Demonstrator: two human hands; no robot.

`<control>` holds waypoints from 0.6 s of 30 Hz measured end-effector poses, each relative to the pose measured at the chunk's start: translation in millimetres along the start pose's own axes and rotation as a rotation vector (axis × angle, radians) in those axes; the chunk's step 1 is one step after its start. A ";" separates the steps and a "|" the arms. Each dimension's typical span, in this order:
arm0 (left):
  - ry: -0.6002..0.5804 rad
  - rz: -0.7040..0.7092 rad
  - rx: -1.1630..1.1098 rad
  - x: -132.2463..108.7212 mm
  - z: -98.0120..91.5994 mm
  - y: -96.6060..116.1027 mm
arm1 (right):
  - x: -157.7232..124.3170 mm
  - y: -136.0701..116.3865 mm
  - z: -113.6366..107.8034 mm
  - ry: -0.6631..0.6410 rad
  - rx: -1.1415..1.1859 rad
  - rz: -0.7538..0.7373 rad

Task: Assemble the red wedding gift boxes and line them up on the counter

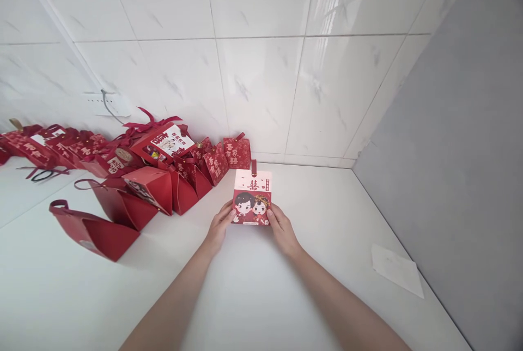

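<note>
A red and white gift box (252, 198) with two cartoon figures and a red ribbon loop on top stands upright at the middle of the white table. My left hand (220, 227) grips its lower left edge, with the thumb on the front. On the lower right edge, my right hand (283, 228) holds it the same way. The fingers behind the box are hidden. Just behind it, to the left, stands a small red patterned box (237, 153).
Several red gift boxes crowd the left along the tiled wall (261, 78), the nearest an open-sided red box (96, 234). Black-handled scissors (43, 175) lie at the far left. A white sheet (397, 270) lies at the right, beside a grey panel (457, 149).
</note>
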State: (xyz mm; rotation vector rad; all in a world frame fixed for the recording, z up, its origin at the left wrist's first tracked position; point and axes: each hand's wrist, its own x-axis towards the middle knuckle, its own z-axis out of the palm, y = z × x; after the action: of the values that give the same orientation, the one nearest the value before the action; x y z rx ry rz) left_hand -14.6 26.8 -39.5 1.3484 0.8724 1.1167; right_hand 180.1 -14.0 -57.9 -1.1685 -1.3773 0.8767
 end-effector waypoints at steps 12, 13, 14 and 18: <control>0.000 -0.074 -0.148 1.2 -3.1 -5.7 | 0.2 8.4 -1.8 -0.001 -0.007 -0.084; -0.002 -0.078 -0.165 1.8 -3.7 -6.2 | 0.4 9.8 -1.6 -0.003 -0.010 -0.084; 0.000 -0.081 -0.178 2.4 -4.3 -6.7 | 0.5 11.0 -1.6 -0.005 -0.016 -0.083; 0.014 -0.080 -0.228 4.1 -6.1 -9.2 | -1.2 12.4 -2.0 -0.022 -0.060 -0.083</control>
State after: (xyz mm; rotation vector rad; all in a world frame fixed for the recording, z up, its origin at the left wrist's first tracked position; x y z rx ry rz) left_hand -18.4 33.4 -48.6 1.1100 0.7767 1.1279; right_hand 184.1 -12.3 -69.8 -1.1416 -1.4684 0.7956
